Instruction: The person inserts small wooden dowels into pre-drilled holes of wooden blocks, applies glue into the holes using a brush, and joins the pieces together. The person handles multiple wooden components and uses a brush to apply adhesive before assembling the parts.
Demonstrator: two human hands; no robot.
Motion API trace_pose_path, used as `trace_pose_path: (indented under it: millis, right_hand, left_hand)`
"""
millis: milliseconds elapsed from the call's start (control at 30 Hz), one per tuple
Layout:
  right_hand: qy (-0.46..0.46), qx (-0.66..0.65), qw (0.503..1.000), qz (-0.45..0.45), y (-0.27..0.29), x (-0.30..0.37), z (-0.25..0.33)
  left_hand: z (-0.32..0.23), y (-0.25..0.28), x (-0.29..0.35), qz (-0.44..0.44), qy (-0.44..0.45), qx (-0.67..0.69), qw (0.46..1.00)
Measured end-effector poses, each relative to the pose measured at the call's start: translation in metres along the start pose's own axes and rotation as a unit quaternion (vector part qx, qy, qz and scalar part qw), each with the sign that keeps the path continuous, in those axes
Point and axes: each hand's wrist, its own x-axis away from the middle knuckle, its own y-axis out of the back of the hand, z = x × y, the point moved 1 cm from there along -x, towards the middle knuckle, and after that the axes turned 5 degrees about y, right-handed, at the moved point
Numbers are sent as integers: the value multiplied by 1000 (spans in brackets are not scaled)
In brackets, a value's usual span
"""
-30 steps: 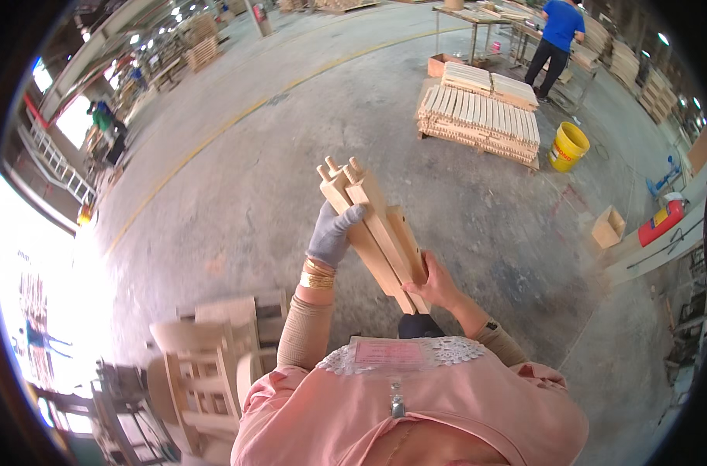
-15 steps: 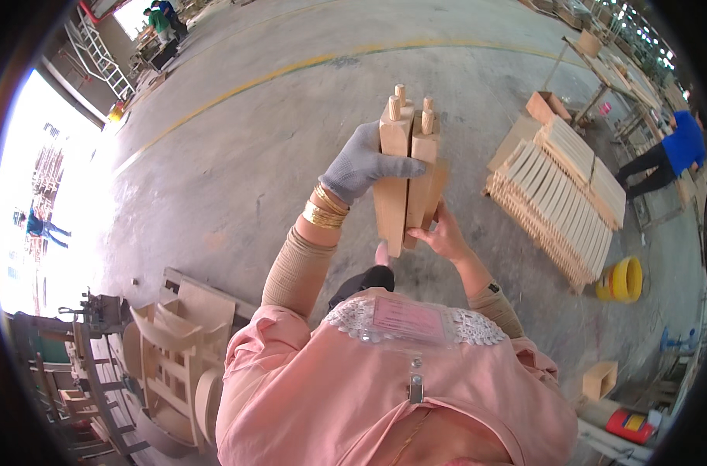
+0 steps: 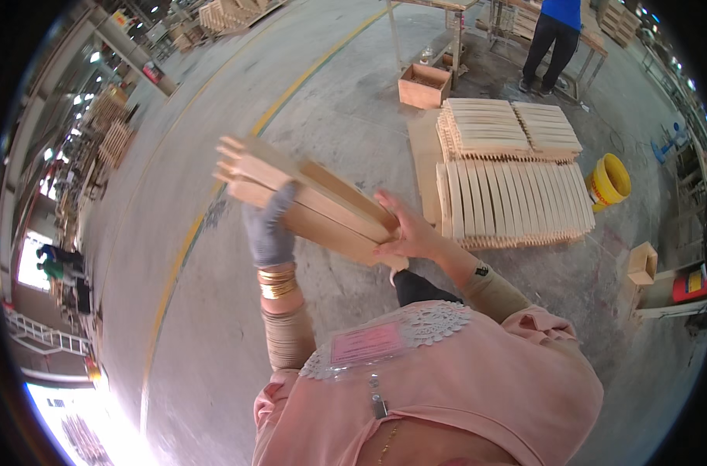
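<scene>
Between my two hands is a small bundle of pale wooden furniture legs (image 3: 330,203), tilted with one end toward the left. Short round dowels (image 3: 227,159) stick out of that left end. My left hand (image 3: 271,233), in a grey knitted glove, is closed around the bundle near the dowel end; some of its fingers are hidden behind the wood. Bare, my right hand (image 3: 406,231) grips the other end, thumb and fingers on either side of it. The dowel end is slightly blurred by motion.
To the right, stacked pale wooden slats (image 3: 516,198) lie on a flat board (image 3: 425,171). Beside them stands a yellow bucket (image 3: 608,182). Behind are a wooden box (image 3: 425,84) and a person in blue (image 3: 555,39) at a workbench. A yellow line (image 3: 272,116) crosses the concrete floor.
The view has turned to the right, bringing the slat stack nearer the middle. The wooden legs have swung from upright to leaning left, still held in both hands.
</scene>
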Motion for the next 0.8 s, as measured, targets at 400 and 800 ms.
trace_pose_path:
  millis: [400, 800]
  right_hand:
    - [52, 274, 960, 33, 33, -421, -234]
    - [-142, -190, 970, 49, 117, -788, -486]
  left_hand:
    - [67, 33, -451, -225, -9, 75, 971]
    - [175, -4, -955, 63, 34, 76, 995]
